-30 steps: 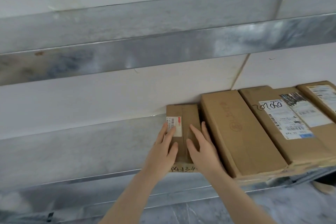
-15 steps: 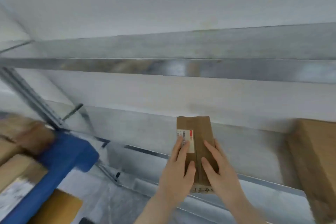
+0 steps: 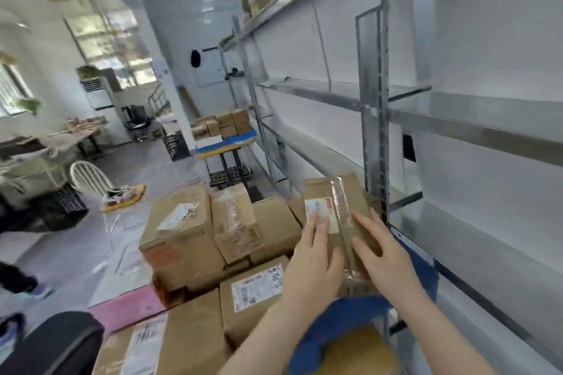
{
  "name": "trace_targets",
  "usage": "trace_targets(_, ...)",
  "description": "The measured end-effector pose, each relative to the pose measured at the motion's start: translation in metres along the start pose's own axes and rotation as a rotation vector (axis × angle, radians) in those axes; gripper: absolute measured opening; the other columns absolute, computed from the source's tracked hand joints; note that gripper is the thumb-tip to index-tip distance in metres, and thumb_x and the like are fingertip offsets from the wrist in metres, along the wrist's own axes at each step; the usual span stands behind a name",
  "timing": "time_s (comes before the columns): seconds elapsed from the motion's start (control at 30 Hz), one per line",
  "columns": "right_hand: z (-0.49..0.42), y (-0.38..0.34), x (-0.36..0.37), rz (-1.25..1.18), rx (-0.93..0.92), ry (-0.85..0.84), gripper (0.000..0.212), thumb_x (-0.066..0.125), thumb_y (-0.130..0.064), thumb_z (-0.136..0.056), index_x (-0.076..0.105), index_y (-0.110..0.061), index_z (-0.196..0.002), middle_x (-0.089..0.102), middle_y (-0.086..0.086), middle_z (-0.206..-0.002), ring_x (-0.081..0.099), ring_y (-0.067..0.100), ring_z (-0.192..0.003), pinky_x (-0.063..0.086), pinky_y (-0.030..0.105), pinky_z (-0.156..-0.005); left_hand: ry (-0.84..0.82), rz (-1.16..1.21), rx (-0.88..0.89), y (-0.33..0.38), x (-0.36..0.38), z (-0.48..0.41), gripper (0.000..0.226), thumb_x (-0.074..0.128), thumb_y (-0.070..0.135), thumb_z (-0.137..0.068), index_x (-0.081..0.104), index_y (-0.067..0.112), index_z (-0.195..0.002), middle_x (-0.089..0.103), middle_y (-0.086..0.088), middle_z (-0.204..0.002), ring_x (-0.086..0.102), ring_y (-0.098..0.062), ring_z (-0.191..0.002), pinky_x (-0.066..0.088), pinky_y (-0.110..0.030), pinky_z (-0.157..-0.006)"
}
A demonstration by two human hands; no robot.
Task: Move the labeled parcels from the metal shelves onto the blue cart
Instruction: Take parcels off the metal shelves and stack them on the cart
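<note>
So, big stuff first: the metal shelves (image 3: 441,122) run down the whole right side, and the nearest tiers look bare from this angle. Just left of them sits the blue cart (image 3: 344,320). Only its blue edge shows at the bottom, because it's piled with cardboard boxes (image 3: 182,237), several with white shipping stickers facing up.

The parcel (image 3: 347,192) in play is a small brown carton with clear tape down its middle. It's up off the shelf, held over the near right corner of the cart, right next to the shelf upright (image 3: 373,131). Its far end tilts up and away. Can't tell if its underside touches the boxes behind it or just hangs above them.

The left hand (image 3: 313,265) lies on the parcel's top left, and the right hand (image 3: 384,256) covers the top right side. Both sets of fingers are pretty much straight and a little spread, lying flat on the cardboard rather than hooked around it, so the carton looks squeezed between the two hands. Both thumbs point inward toward the tape line.

Left fingers (image 3: 318,227) sit over the lower part of the white and red label (image 3: 320,207).
</note>
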State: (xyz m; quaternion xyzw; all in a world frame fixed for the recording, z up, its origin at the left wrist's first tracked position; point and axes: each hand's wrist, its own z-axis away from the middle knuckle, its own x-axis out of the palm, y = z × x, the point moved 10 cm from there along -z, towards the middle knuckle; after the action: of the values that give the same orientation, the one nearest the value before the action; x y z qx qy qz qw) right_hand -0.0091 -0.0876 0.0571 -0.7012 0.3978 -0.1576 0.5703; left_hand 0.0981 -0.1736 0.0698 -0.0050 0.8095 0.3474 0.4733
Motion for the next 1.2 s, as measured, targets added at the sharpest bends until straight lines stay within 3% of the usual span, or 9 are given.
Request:
trace_targets(0.07,-0.038,-0.012,0.034,-0.021,-0.017,-0.056,0.044,0.057,-0.031,-0.092,0.047,-0.049,-0.131,0.024,-0.024,-0.148,0.021,-0.014,-0.128,0.026,0.006,-0.091,0.004,-0.065,-0.019,-0.028,-0.029,-0.029,0.059,0.033,0.039,-0.099,0.013,0.027,-0.152,-0.006,0.017,-0.159,0.018,-0.01,-0.144,0.033,-0.032,-0.109)
trace_targets(0.17,-0.087,-0.017,0.074,-0.017,-0.012,-0.114,0.044,0.059,-0.031,-0.091,0.049,-0.043,-0.132,0.027,-0.015,-0.151,0.022,-0.006,-0.132,0.022,0.019,-0.102,-0.035,-0.137,-0.054,-0.064,-0.056,-0.066,0.057,0.033,0.037,-0.099,0.016,0.021,-0.151,-0.004,0.01,-0.161,0.019,-0.016,-0.144,0.03,-0.034,-0.111)
trace_targets(0.37,-0.15,0.016,0.129,-0.042,0.071,-0.154,0.043,0.061,-0.027,-0.091,0.052,-0.035,-0.132,0.042,-0.01,-0.144,0.032,0.004,-0.133,0.029,0.03,-0.11,-0.146,-0.24,-0.135,-0.124,-0.056,-0.113,0.059,0.031,0.035,-0.099,0.015,0.014,-0.152,0.001,0.0,-0.161,0.011,-0.022,-0.146,0.016,-0.036,-0.117)
trace_targets(0.5,-0.177,0.046,0.156,-0.046,0.115,-0.194,0.038,0.061,-0.026,-0.09,0.056,-0.036,-0.126,0.053,-0.015,-0.131,0.045,0.002,-0.12,0.037,0.023,-0.097,-0.172,-0.378,-0.198,-0.155,-0.043,-0.13,0.057,0.026,0.04,-0.099,0.016,0.019,-0.151,0.005,0.001,-0.161,0.007,-0.021,-0.147,0.01,-0.049,-0.118)
trace_targets(0.6,-0.189,0.069,0.173,-0.022,0.146,-0.248,0.036,0.062,-0.026,-0.089,0.058,-0.033,-0.124,0.055,-0.017,-0.127,0.047,0.002,-0.117,0.038,0.024,-0.098,-0.162,-0.468,-0.231,-0.175,-0.036,-0.135,0.054,0.023,0.041,-0.098,0.023,0.021,-0.148,0.01,0.004,-0.16,0.003,-0.018,-0.147,-0.001,-0.058,-0.115)
trace_targets(0.77,-0.197,0.092,0.198,-0.004,0.16,-0.29,0.036,0.057,-0.025,-0.092,0.057,-0.031,-0.127,0.056,-0.016,-0.126,0.048,0.001,-0.115,0.038,0.021,-0.096,-0.114,-0.536,-0.279,-0.201,-0.033,-0.119,0.048,0.023,0.04,-0.098,0.038,0.023,-0.141,0.017,0.004,-0.158,0.001,-0.016,-0.147,-0.004,-0.051,-0.116)
trace_targets(0.87,-0.202,0.1,0.202,-0.01,0.18,-0.274,0.035,0.054,-0.027,-0.094,0.055,-0.031,-0.129,0.056,-0.013,-0.129,0.048,0.004,-0.117,0.04,0.025,-0.098,-0.092,-0.571,-0.238,-0.205,-0.038,-0.112,0.046,0.024,0.039,-0.099,0.041,0.025,-0.139,0.019,0.005,-0.158,-0.002,-0.016,-0.147,-0.003,-0.044,-0.118)
trace_targets(1.0,-0.202,0.091,0.19,0.02,0.158,-0.263,0.039,0.051,-0.033,-0.095,0.048,-0.031,-0.134,0.05,-0.014,-0.134,0.043,0.001,-0.119,0.035,0.024,-0.101,-0.112,-0.583,-0.23,-0.195,-0.04,-0.11,0.047,0.023,0.039,-0.098,0.038,0.027,-0.141,0.015,0.004,-0.159,-0.003,-0.018,-0.147,-0.004,-0.047,-0.117)
trace_targets(1.2,-0.127,0.085,0.079,-0.083,0.264,-0.121,0.035,0.049,-0.044,-0.094,0.046,-0.049,-0.129,0.044,-0.026,-0.133,0.042,-0.003,-0.123,0.036,0.015,-0.096,-0.194,-0.49,0.001,-0.089,0.002,-0.136,0.045,0.029,0.038,-0.1,0.032,0.032,-0.144,0.022,0.004,-0.156,0.01,-0.02,-0.146,0.011,-0.042,-0.117)
